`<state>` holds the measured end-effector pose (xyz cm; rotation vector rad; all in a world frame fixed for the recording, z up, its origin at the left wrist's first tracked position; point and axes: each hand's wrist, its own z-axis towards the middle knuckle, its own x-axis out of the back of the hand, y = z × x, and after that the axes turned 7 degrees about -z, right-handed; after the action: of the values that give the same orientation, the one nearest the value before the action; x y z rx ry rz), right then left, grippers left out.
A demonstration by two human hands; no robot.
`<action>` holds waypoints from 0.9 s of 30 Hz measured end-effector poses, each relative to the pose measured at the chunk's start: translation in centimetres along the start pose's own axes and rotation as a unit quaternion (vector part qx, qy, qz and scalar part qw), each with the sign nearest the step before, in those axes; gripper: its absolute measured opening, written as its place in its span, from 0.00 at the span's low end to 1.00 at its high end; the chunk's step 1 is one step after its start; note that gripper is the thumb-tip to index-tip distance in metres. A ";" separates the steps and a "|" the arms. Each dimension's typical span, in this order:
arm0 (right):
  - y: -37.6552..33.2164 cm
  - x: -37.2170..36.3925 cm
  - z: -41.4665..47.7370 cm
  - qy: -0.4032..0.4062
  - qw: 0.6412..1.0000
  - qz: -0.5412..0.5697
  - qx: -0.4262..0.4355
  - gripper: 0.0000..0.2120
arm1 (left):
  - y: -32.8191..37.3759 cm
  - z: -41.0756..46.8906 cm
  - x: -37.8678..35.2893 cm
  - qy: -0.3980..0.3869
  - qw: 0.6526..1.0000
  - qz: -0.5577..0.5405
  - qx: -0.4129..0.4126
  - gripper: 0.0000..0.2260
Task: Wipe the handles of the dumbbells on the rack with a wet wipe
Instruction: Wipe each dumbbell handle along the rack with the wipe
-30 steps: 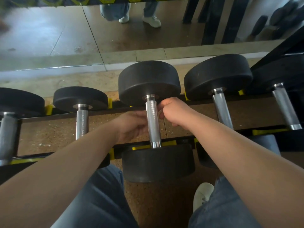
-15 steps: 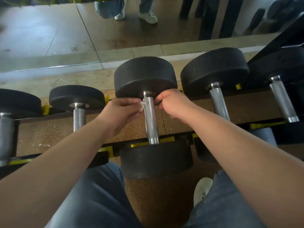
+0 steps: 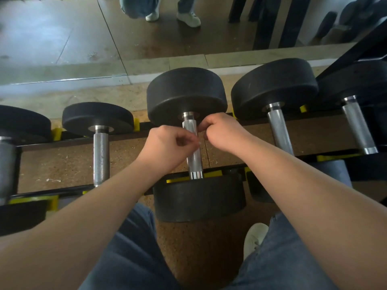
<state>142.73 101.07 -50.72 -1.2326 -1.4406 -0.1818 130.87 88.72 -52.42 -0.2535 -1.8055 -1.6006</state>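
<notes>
Left hand (image 3: 167, 147) slid onto the handle (image 3: 194, 158) — right hand (image 3: 222, 130) opposite, both seemingly pinching the wipe (image 3: 199, 143).

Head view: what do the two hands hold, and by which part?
The left hand pinches a white bit, likely the wet wipe, beside the middle handle. The right hand has curled fingers at that handle's far end; its hold cannot be told.

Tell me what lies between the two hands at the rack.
In the head view, the middle dumbbell's knurled handle runs between the left hand and the right hand, with both hands close against it.
</notes>
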 end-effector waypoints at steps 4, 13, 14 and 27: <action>0.2 0.5 -0.4 -0.012 1.000 -0.007 0.013 0.16 | 0.9 -1.1 0.7 -0.174 0.979 0.099 -0.043 0.04; 0.5 1.1 -1.0 -0.005 1.000 -0.002 0.030 0.17 | 0.0 1.7 0.4 0.006 0.980 0.127 -0.152 0.03; 0.6 1.1 -1.0 -0.002 0.999 0.000 0.033 0.16 | 0.1 1.3 0.5 -0.050 0.978 0.136 -0.152 0.03; 0.9 0.7 -0.7 0.043 0.985 0.010 0.166 0.18 | -0.7 1.3 -0.4 0.111 0.963 -0.227 0.093 0.08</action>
<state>143.98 101.37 -50.46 -0.9528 -1.3207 0.0193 130.24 89.94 -53.20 0.4420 -1.9065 -1.6629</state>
